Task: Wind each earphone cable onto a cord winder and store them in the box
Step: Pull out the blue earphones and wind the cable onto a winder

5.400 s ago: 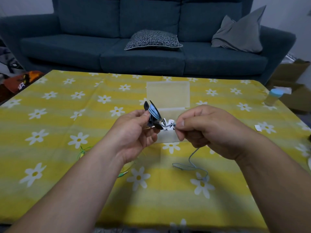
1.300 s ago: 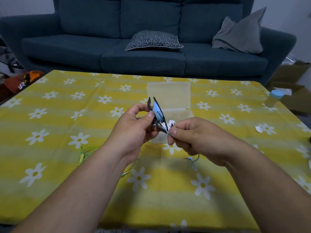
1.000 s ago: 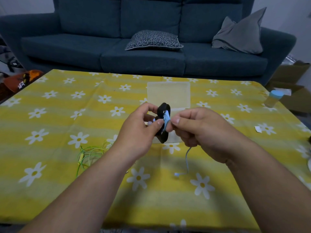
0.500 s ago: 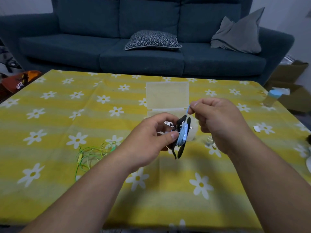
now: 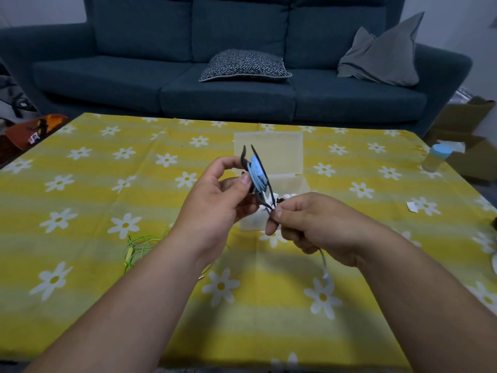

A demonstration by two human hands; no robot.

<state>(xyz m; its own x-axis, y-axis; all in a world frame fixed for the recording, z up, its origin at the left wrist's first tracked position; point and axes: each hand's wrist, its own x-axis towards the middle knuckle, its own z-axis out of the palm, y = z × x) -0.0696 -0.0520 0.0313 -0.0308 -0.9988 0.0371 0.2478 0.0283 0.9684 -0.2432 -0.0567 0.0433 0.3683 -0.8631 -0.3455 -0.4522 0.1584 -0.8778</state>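
My left hand (image 5: 217,200) grips a black cord winder (image 5: 265,179) above the table, with light blue earphone cable (image 5: 256,173) wrapped in its groove. Just below the winder, my right hand (image 5: 309,224) pinches the loose blue cable; a short tail with the plug (image 5: 326,277) hangs under that hand. Behind both hands lies the open translucent box (image 5: 269,149), its lid flat toward the sofa, with white earphones (image 5: 285,197) inside, partly hidden. A green earphone cable (image 5: 137,244) lies loose on the cloth to the left of my left forearm.
The table wears a yellow cloth with white daisies (image 5: 80,211). A small bottle with a blue cap (image 5: 434,157) stands at the far right edge, a white scrap (image 5: 412,207) nearby. A dark blue sofa (image 5: 242,76) and cardboard boxes (image 5: 462,122) lie beyond.
My right hand came down from above the winder to below it, drawing the blue cable around another turn. The left hand raised and tilted the winder. The loose tail is shorter.
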